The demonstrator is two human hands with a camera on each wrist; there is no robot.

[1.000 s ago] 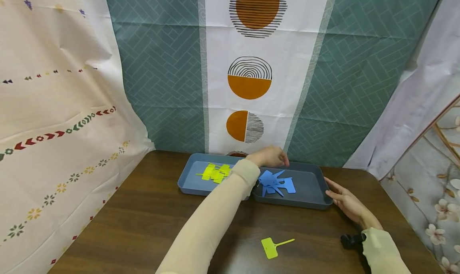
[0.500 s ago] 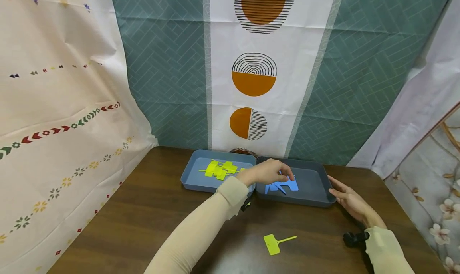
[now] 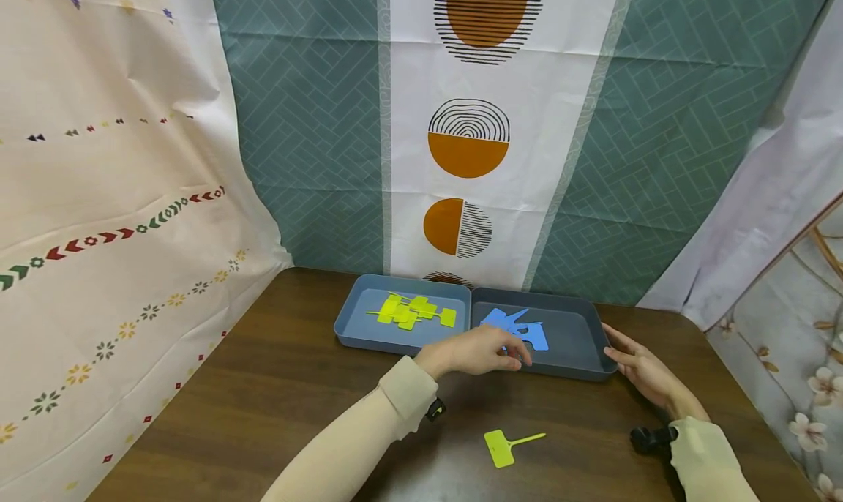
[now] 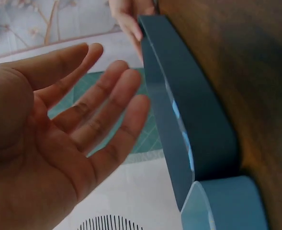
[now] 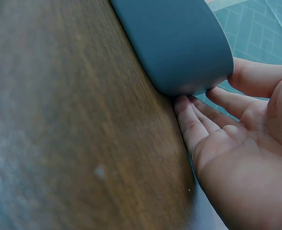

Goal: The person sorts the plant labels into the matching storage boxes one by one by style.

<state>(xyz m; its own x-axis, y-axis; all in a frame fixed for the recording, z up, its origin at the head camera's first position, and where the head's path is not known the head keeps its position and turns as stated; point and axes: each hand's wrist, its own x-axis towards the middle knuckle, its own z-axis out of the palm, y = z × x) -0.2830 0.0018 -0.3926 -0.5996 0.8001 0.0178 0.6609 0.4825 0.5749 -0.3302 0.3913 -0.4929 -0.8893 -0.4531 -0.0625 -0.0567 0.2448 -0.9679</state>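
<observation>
My left hand (image 3: 477,350) hovers over the front wall of the dark grey tray (image 3: 573,334), its fingers loosely bent with nothing between them. In the left wrist view the palm of that left hand (image 4: 69,129) faces the camera, apart from the tray's side. Several blue T-shaped plant labels (image 3: 535,335) lie in that tray, partly hidden behind the hand. At the tray's right end, my right hand (image 3: 648,374) touches the outer wall. The right wrist view has the right hand's (image 5: 246,143) thumb near the rim and its other fingertips low against the tray's end (image 5: 179,48).
A blue-grey tray (image 3: 349,326) stands against the dark one on the left, with several yellow-green plant labels (image 3: 411,312) in it. One yellow-green label (image 3: 500,449) lies on the wooden table (image 3: 263,399) in front. A patterned cloth (image 3: 316,121) hangs behind the trays.
My left hand has moved from the back of the dark tray toward its front edge, uncovering blue labels and the yellow-green ones beside it. My right hand stays at the tray's end.
</observation>
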